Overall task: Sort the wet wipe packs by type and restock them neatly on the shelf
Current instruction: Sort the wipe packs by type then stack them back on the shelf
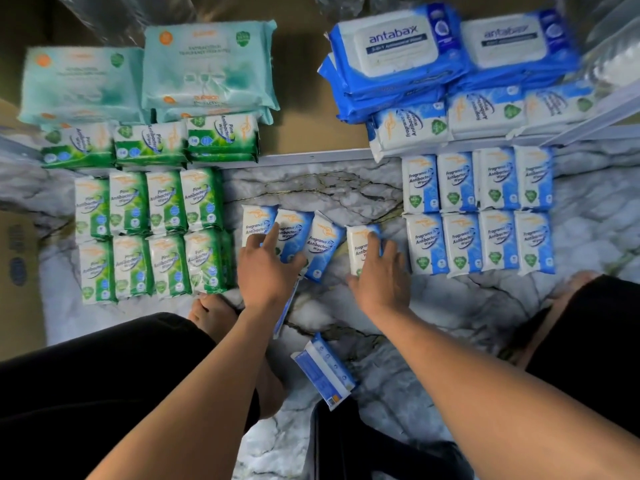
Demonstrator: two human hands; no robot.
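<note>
Three loose blue-and-white Fragrance Free wipe packs (322, 244) lie side by side on the marble floor in the middle. My left hand (266, 268) rests on the two left ones, index finger stretched over them. My right hand (379, 275) lies on top of a single blue pack (358, 244) just to the right, thumb at its lower left corner. Sorted rows of blue packs (478, 213) sit at the right, green Pine packs (149, 233) at the left. On the shelf (311, 157) are teal packs (207, 67), green packs (152, 143), Antabax packs (398, 53) and blue packs (485, 112).
One blue pack (325, 370) lies face down between my knees, and another stands on edge (285, 313) under my left wrist. A cardboard box (17, 271) stands at the far left. My bare feet (211, 313) and black-clad legs frame the floor space.
</note>
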